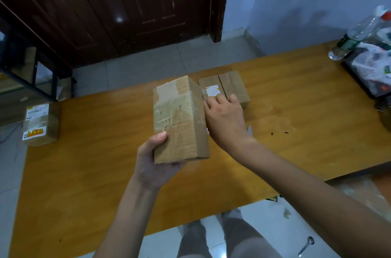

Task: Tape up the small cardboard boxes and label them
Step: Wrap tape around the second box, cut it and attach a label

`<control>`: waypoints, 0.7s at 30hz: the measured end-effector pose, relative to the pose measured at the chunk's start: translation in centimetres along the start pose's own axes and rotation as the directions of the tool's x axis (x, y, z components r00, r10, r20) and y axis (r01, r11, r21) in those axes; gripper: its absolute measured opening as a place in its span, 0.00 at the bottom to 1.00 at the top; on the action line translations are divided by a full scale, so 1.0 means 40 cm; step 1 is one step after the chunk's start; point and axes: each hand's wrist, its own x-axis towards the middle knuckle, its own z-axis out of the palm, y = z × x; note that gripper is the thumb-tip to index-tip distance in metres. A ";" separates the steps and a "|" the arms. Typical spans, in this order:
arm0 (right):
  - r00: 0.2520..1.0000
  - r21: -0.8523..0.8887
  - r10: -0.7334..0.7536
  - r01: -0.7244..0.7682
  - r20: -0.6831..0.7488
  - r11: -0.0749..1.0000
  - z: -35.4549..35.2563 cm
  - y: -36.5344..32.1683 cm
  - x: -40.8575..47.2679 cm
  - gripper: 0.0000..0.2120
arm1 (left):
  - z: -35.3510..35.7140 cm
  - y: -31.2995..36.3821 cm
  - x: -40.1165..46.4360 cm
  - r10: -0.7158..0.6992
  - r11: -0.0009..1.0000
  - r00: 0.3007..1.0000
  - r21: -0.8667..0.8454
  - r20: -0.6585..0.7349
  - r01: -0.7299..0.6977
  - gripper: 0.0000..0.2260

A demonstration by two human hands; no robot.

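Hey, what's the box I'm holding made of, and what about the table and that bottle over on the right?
Box: brown cardboard, matte, with glossy clear tape wrinkled across its face. Table: looks like wood or wood-grain laminate, orange-brown with a slight sheen; which one is unclear. Bottle: clear plastic by its see-through ribbed body, with a green label.

Right hand's fingertips (208, 102) behind held box (179, 120); bottle (359, 33) cut off

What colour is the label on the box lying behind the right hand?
Mostly white with a little yellow-orange at its edges, on the label; head view, the only one.
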 end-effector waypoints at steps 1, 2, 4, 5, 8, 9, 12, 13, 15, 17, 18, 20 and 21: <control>1.000 -0.008 -0.006 0.006 0.008 1.000 0.000 -0.002 -0.001 0.09 | -0.007 0.001 0.000 -0.010 0.999 0.999 0.031 -0.044 0.012 0.25; 1.000 -0.004 -0.009 0.009 0.016 1.000 0.001 -0.003 -0.003 0.09 | -0.011 0.002 0.003 -0.019 0.999 0.997 0.042 -0.074 0.022 0.26; 0.999 0.011 0.006 -0.006 0.032 1.000 -0.001 -0.001 -0.008 0.10 | -0.017 0.008 0.014 -0.028 0.994 0.989 0.097 -0.144 0.042 0.27; 0.999 0.012 0.023 -0.024 0.035 1.000 -0.006 0.001 -0.011 0.10 | -0.022 0.010 0.018 -0.022 0.989 0.979 0.139 -0.204 0.051 0.25; 0.995 -0.005 0.066 -0.065 0.081 0.998 -0.022 0.005 -0.013 0.13 | -0.042 0.015 0.025 0.163 0.920 0.867 0.389 -0.472 0.039 0.10; 0.991 -0.006 0.076 -0.075 0.107 0.997 -0.027 0.007 -0.012 0.14 | -0.040 0.017 0.027 0.232 0.863 0.830 0.502 -0.508 0.066 0.04; 0.981 0.005 0.108 -0.110 0.158 0.994 -0.045 0.005 -0.006 0.11 | -0.015 0.022 0.031 0.258 0.809 0.794 0.573 -0.550 0.134 0.07; 0.979 0.002 0.112 -0.114 0.169 0.993 -0.052 0.001 -0.001 0.10 | -0.004 0.028 0.033 0.192 0.827 0.810 0.536 -0.554 0.170 0.12; 0.975 0.005 0.106 -0.109 0.195 0.994 -0.069 -0.009 0.006 0.11 | 0.018 0.037 0.037 0.070 0.721 0.877 0.632 -0.475 0.285 0.23; 0.973 0.019 0.090 -0.096 0.211 0.995 -0.089 -0.022 0.011 0.12 | 0.029 0.020 0.038 0.035 0.528 0.911 0.781 -0.411 0.332 0.30; 0.976 0.027 0.075 -0.083 0.206 0.996 -0.098 -0.027 0.012 0.15 | 0.030 0.008 0.043 0.078 0.525 0.896 0.782 -0.437 0.336 0.32; 0.988 0.057 0.022 -0.031 0.155 0.998 -0.115 -0.024 0.007 0.15 | 0.020 -0.014 0.049 0.172 0.614 0.837 0.721 -0.519 0.321 0.32; 0.993 0.067 0.001 -0.009 0.116 0.998 -0.122 -0.010 0.005 0.15 | 0.015 -0.022 0.055 0.194 0.672 0.815 0.679 -0.547 0.296 0.31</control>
